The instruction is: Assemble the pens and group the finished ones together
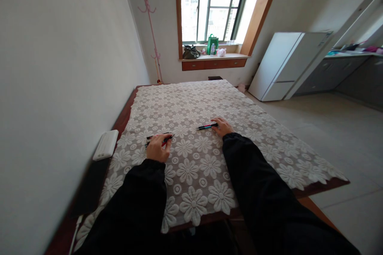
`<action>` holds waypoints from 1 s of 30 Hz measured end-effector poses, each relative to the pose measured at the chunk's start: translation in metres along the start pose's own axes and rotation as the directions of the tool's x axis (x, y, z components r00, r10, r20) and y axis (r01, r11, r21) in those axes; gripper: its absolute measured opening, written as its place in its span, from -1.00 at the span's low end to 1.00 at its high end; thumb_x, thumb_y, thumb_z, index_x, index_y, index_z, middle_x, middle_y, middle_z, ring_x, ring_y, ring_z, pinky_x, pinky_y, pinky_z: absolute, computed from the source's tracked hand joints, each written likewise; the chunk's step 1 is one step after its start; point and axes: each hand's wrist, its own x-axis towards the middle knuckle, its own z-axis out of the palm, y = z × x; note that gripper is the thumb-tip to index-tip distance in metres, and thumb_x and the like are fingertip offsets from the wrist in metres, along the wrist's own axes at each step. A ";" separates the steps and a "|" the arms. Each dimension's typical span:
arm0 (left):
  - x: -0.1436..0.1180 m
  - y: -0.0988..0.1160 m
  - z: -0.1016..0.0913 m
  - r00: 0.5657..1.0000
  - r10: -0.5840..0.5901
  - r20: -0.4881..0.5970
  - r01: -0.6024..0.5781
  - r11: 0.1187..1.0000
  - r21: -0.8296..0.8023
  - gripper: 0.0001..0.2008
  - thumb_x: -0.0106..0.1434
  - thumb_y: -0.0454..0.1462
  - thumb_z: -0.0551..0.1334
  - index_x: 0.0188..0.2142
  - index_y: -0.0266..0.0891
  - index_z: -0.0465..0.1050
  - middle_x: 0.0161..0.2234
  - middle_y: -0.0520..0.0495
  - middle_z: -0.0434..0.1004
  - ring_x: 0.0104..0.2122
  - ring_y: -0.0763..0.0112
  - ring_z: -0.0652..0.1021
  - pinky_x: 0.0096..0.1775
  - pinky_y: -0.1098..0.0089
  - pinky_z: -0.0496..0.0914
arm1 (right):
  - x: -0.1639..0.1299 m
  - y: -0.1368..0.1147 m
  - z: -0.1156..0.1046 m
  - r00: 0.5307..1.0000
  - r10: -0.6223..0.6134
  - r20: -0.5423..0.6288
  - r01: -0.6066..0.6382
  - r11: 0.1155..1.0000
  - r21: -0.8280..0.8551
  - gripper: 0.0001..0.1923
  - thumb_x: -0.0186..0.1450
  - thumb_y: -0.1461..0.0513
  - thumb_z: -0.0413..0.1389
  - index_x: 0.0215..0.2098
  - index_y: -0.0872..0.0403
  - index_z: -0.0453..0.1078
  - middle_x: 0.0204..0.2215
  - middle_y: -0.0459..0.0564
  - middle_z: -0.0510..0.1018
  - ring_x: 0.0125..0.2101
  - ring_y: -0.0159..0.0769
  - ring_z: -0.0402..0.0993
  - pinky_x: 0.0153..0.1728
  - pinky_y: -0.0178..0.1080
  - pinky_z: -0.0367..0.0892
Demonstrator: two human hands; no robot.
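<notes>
My left hand (158,148) rests on the flowered lace tablecloth (194,167) with its fingers closed around a red pen (166,140); a second dark pen (155,136) lies right beside it, touching or under the fingertips. My right hand (222,126) lies further right on the cloth, its fingers holding the end of a black and red pen (206,126) that points left. Both arms are in black sleeves.
A white flat device (105,144) sits on the table's left edge by the wall. A pink coat stand (151,24) is in the far corner. Bags (212,44) stand on the window sill. A white cabinet (284,63) is at right.
</notes>
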 end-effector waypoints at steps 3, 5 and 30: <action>0.000 0.003 -0.002 0.998 -0.004 -0.060 -0.002 0.995 -0.096 -0.69 0.32 -0.22 0.15 0.00 -0.17 0.53 -0.15 -0.10 0.61 -0.27 0.29 0.54 -0.14 0.30 0.45 | 0.001 -0.015 -0.011 0.990 -0.021 -0.142 0.034 0.996 0.086 -0.70 0.31 0.24 0.13 0.02 0.01 0.45 0.05 0.09 0.50 0.10 -0.05 0.40 0.18 0.03 0.30; -0.001 0.004 -0.004 0.993 -0.029 -0.116 0.008 0.984 -0.178 -0.69 0.32 -0.21 0.16 0.00 -0.18 0.52 -0.18 -0.09 0.59 -0.37 0.37 0.51 -0.30 0.36 0.44 | 0.000 -0.035 -0.020 0.972 -0.042 -0.230 0.080 0.984 0.160 -0.77 0.36 0.21 0.08 -0.04 0.00 0.47 0.01 0.08 0.52 0.08 -0.08 0.42 0.17 -0.01 0.31; -0.007 -0.002 0.026 0.978 -0.118 0.172 0.204 0.699 -0.685 -0.71 0.14 -0.11 0.40 -0.25 -0.23 0.45 -0.31 -0.05 0.57 -0.31 0.34 0.61 -0.33 0.35 0.59 | -0.039 -0.149 0.004 0.944 -0.327 0.031 0.318 0.933 0.169 -0.65 0.54 0.16 -0.16 -0.20 0.07 0.43 -0.30 0.06 0.52 -0.25 -0.20 0.42 -0.19 -0.21 0.29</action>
